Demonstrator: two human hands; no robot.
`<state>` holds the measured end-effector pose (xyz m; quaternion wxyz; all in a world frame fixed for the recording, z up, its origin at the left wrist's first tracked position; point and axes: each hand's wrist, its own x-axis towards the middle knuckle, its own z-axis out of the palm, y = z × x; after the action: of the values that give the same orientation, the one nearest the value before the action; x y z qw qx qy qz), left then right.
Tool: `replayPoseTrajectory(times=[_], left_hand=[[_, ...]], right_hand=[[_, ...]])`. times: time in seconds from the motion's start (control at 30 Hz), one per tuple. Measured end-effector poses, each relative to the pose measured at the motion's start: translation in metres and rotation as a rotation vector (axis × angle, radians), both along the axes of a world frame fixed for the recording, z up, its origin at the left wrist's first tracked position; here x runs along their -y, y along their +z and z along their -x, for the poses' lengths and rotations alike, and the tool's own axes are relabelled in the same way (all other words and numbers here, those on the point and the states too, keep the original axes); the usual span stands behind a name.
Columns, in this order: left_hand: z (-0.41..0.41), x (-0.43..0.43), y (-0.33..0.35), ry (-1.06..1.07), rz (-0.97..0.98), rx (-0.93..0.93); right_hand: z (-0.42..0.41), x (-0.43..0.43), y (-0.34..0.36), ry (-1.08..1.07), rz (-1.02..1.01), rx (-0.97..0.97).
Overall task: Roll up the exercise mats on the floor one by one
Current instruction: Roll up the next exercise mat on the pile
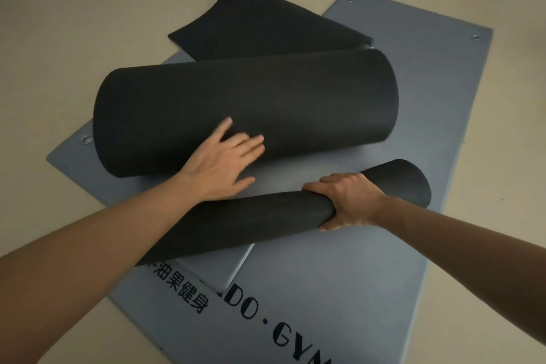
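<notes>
Black foam fills the right hand (348,201), fingers wrapped round the tight near roll (242,224); the left hand (221,165) lies flat, fingers spread, on the loose hump (251,97) just beyond. Both lie crosswise on the grey mats (428,83), so rolling likely means pushing away from the body

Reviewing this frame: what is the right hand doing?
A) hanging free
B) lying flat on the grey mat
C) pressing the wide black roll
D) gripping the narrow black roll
D: the right hand is curled round the narrow black roll; the left hand lies flat on the wide black roll.
</notes>
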<state>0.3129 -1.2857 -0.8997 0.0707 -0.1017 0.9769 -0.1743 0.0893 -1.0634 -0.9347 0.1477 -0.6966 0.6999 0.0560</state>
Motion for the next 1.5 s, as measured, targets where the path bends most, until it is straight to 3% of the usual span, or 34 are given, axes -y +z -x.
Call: replayPoseTrajectory(times=[0.07,0.13,0.23,0.33,0.53,0.6,0.67,0.7,0.83,0.97,1.07,1.2,1.37,1.5], left_hand=[[0.022,0.011,0.012,0.294,0.123,0.001],[0.044,0.011,0.031,0.420,0.051,-0.102],[0.050,-0.013,0.030,0.244,-0.023,-0.161],[0.027,-0.024,0.009,0.180,-0.117,-0.044],[0.043,0.028,0.011,0.170,-0.024,0.089],[0.060,0.044,0.021,0.359,0.056,0.065],[0.082,0.063,0.051,0.675,-0.001,-0.136],[0.093,0.071,0.068,0.727,-0.051,-0.209],[0.106,0.065,0.073,0.469,-0.162,-0.186],[0.064,0.033,0.028,0.411,-0.372,-0.023],[0.033,0.016,0.021,0.351,-0.456,-0.035],[0.002,-0.016,0.017,0.204,-0.391,0.008],[-0.014,-0.041,-0.014,0.256,-0.239,-0.004],[0.002,-0.020,-0.007,0.298,-0.324,0.043]], right_hand=[[0.003,0.005,0.001,-0.009,-0.013,0.018],[0.005,0.010,0.003,-0.015,-0.029,0.035],[0.009,0.016,0.007,-0.039,-0.060,0.055],[0.012,0.018,0.010,-0.052,-0.057,0.068],[0.013,0.021,0.011,-0.038,-0.075,0.076],[0.015,0.025,0.013,-0.046,-0.096,0.093],[0.021,0.032,0.015,-0.058,-0.106,0.107],[0.024,0.036,0.017,-0.065,-0.108,0.118],[0.031,0.050,0.028,-0.088,-0.117,0.156],[0.034,0.063,0.034,-0.124,-0.174,0.192],[0.034,0.070,0.035,-0.163,-0.225,0.223],[0.038,0.080,0.039,-0.195,-0.242,0.261],[0.036,0.080,0.034,-0.128,-0.213,0.123],[0.036,0.064,0.031,-0.167,0.045,-0.013]])
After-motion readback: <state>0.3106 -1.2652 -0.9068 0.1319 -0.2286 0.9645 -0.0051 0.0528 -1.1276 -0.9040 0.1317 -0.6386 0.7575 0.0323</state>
